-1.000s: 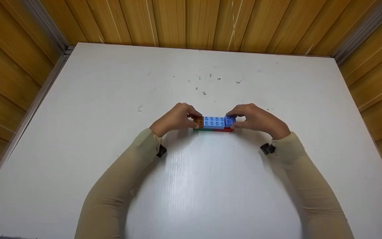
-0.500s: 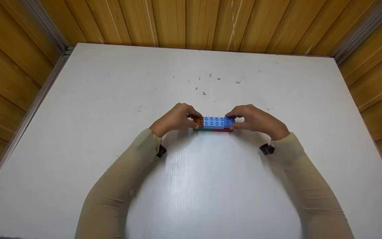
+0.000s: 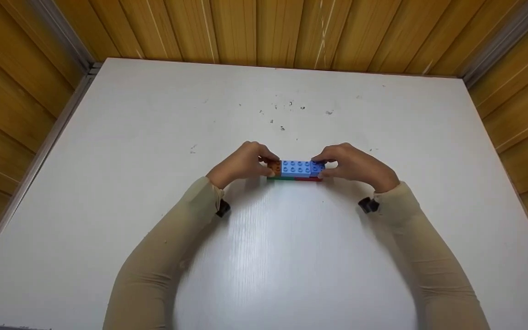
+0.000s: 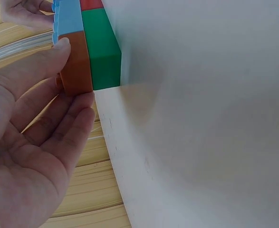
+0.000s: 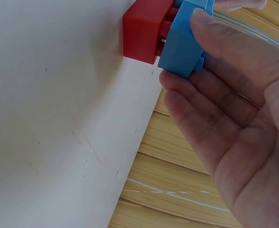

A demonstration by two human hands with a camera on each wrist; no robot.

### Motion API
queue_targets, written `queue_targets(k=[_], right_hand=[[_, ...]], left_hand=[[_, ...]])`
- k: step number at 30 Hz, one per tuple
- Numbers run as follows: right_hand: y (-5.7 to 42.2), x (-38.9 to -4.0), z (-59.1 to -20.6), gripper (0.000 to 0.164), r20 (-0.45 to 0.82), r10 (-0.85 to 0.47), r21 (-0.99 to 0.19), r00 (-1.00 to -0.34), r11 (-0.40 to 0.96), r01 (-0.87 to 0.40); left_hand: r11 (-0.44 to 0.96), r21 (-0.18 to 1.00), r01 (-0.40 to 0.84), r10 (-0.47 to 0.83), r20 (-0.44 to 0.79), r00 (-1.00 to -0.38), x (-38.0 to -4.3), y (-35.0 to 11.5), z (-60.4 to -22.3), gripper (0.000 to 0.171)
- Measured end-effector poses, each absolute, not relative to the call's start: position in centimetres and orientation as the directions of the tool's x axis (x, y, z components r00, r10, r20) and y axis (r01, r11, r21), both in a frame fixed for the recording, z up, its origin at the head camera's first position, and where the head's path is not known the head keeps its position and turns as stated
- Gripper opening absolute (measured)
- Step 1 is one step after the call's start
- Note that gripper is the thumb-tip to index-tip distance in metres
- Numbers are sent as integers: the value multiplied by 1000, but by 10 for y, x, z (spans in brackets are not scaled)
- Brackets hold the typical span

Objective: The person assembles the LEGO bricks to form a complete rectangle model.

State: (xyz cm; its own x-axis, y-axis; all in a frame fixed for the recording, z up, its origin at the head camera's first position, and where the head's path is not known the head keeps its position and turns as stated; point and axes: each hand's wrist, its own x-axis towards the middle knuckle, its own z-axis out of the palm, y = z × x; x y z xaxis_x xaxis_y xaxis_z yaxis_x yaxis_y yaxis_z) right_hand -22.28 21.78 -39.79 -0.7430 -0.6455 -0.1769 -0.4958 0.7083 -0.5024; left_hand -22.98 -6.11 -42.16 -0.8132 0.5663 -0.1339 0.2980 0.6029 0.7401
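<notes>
A short row of toy building bricks stands on the white table. My left hand (image 3: 244, 161) pinches an orange-brown brick (image 4: 77, 66) at the row's left end, thumb on the near side. That brick sits flush on a green brick (image 4: 102, 52). At the right end my right hand (image 3: 354, 164) pinches a small blue brick (image 5: 181, 47) between thumb and fingers. It lies over a red brick (image 5: 146, 31), whose studs show in a gap between the two. A longer light blue brick (image 3: 296, 168) spans the middle of the upper layer, studs up.
The white table (image 3: 264, 256) stretches around the bricks on all sides, with small dark marks behind them. Wood-patterned panels (image 3: 277, 34) rise at the back and both sides. Each wrist carries a small black camera mount, and beige sleeves cover the forearms.
My right hand and the small blue brick have shifted very slightly left, close against the light blue brick. The left hand holds its place.
</notes>
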Motion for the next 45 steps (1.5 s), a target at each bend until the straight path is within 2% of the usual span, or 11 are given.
queue_targets(k=[12,45], right_hand=[[212,-222,-395,42,-171,-646,-447,-743,723,-526],[218,-225,-405,44,-159,-623,-537,-766,705,-463]], left_hand=[[603,736,308,574,-132,-808,-231,-63,-422,36],[613,743,269,547,-154,-823,-230,-61,-424,39]])
